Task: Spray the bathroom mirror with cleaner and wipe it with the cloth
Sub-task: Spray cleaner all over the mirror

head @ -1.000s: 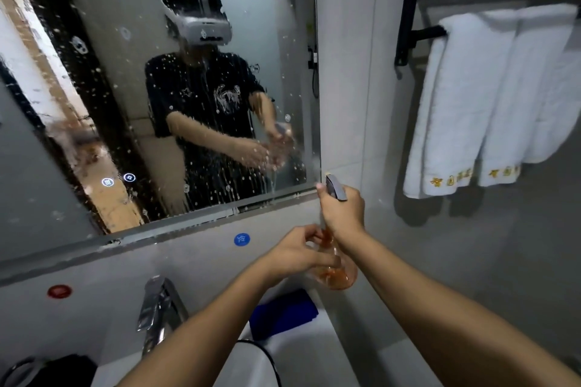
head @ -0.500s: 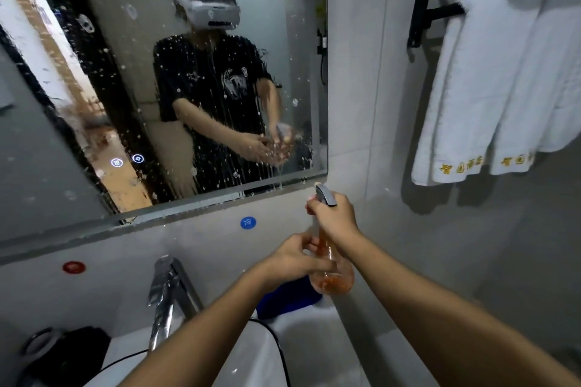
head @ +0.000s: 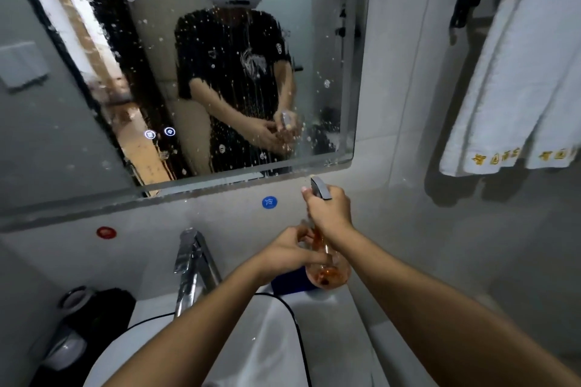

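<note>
Mirror (head: 195,78) at far centre is wet with droplets; blue cloth (head: 287,284) lies on the basin rim under my hands. My right hand (head: 330,210) grips the spray bottle (head: 328,270) neck, left hand (head: 287,250) curled round its body. Risk: wet glass-like bottle slipping into the basin during set-down

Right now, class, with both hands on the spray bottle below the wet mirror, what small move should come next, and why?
Probably set the spray bottle down beside the sink and reach for the blue cloth. The mirror is already speckled with droplets and runs, so spraying looks done, yet the right hand grips the bottle's neck and the left hand touches its body.
</note>
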{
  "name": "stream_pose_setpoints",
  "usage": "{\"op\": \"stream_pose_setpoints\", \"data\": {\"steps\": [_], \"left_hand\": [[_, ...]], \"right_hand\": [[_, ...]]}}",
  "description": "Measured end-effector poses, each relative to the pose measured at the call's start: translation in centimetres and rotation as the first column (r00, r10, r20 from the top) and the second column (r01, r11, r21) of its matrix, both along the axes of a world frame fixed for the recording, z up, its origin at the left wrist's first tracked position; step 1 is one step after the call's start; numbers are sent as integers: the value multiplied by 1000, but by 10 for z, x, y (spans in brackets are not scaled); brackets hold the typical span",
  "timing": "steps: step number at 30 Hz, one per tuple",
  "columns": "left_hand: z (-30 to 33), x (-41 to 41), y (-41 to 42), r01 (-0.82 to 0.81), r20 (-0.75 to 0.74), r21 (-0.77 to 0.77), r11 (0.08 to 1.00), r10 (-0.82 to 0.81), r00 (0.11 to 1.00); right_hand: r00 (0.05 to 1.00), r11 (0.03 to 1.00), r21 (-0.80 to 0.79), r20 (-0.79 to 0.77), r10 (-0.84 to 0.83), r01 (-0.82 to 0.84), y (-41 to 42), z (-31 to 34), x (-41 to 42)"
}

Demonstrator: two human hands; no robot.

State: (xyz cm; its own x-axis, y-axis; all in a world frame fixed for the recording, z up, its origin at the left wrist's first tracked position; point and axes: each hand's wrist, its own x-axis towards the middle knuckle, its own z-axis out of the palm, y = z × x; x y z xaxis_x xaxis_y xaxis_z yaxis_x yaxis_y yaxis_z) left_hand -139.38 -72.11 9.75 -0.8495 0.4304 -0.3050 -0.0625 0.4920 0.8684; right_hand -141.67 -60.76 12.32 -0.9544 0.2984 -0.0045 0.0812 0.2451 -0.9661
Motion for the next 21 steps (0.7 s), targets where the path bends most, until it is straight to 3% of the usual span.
{"op": "stream_pose_setpoints", "data": {"steps": [13, 21], "left_hand": [[-4, 14, -62, -107, 7, 42, 993, 106, 994], [-5, 22, -95, -107, 31, 66, 992, 105, 994]], "right_hand": [[990, 990, 36, 8, 138, -138, -62, 3, 7], [998, 996, 67, 2, 61, -61, -97, 1, 11]]}}
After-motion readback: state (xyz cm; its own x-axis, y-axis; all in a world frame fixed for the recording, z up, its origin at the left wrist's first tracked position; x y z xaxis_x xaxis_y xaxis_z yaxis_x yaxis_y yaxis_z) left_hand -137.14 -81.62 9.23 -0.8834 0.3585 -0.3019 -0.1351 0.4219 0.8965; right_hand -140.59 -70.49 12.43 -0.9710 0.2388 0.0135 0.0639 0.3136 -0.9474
